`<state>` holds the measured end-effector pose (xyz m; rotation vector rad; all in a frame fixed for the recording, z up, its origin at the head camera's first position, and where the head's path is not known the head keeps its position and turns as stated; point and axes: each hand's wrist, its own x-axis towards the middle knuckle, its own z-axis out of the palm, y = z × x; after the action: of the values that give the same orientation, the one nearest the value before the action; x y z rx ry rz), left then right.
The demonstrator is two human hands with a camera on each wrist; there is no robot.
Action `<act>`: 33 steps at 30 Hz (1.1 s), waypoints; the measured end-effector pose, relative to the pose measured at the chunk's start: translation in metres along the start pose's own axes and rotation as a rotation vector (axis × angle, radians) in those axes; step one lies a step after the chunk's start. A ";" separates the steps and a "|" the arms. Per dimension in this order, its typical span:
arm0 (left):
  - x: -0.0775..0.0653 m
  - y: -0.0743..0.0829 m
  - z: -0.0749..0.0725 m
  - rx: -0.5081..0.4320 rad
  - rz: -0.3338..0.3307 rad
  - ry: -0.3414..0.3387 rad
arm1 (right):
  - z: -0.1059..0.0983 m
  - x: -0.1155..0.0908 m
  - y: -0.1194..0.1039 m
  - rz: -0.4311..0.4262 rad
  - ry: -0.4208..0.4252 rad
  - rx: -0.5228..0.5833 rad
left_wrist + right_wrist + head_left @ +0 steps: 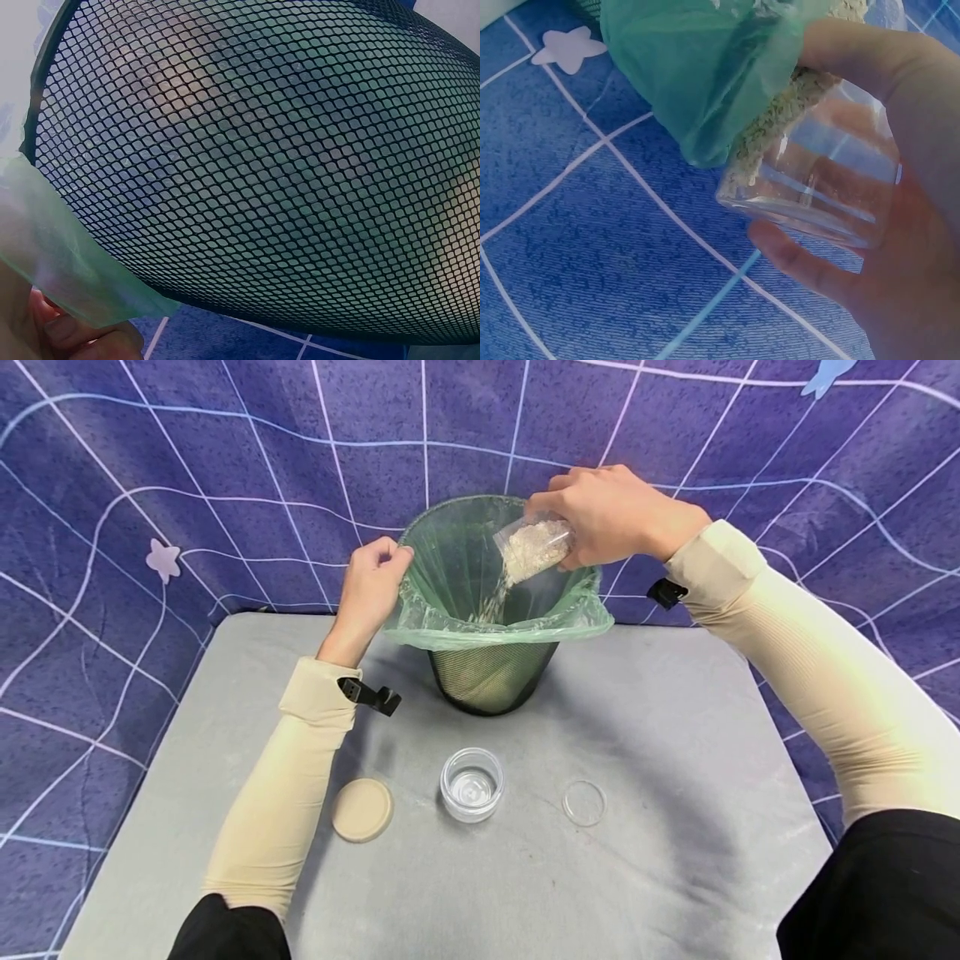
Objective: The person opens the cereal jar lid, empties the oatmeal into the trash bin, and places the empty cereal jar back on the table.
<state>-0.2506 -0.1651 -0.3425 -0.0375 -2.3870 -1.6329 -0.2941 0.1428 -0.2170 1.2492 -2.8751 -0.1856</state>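
Note:
My right hand [611,514] grips a clear plastic jar [558,547], tipped over the mouth of the bin. Pale oat-like flakes [528,547] lie along its side and stream down inside the green bin liner [495,635]. In the right wrist view, the base of the jar [817,202] shows beside my fingers, and a fold of the liner [697,82] hangs in front. My left hand [372,581] pinches the liner's edge at the left rim of the mesh wastebasket [487,677]. From the left wrist, curled fingers [97,341] appear below the liner.
On the grey table [637,877], in front of the bin, stands an open clear jar [472,785]. A round beige lid [362,810] lies to its left, and a thin clear disc [584,802] to its right. Behind hangs a blue patterned cloth [262,460].

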 end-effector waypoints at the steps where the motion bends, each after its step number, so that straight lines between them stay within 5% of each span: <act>1: 0.000 0.000 0.001 -0.004 0.000 -0.003 | 0.000 0.000 0.000 0.003 -0.006 -0.002; 33: -0.002 0.000 0.003 -0.012 0.020 0.010 | 0.002 -0.002 -0.004 0.008 -0.007 -0.007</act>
<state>-0.2494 -0.1617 -0.3437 -0.0546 -2.3616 -1.6348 -0.2902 0.1422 -0.2197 1.2387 -2.8821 -0.2004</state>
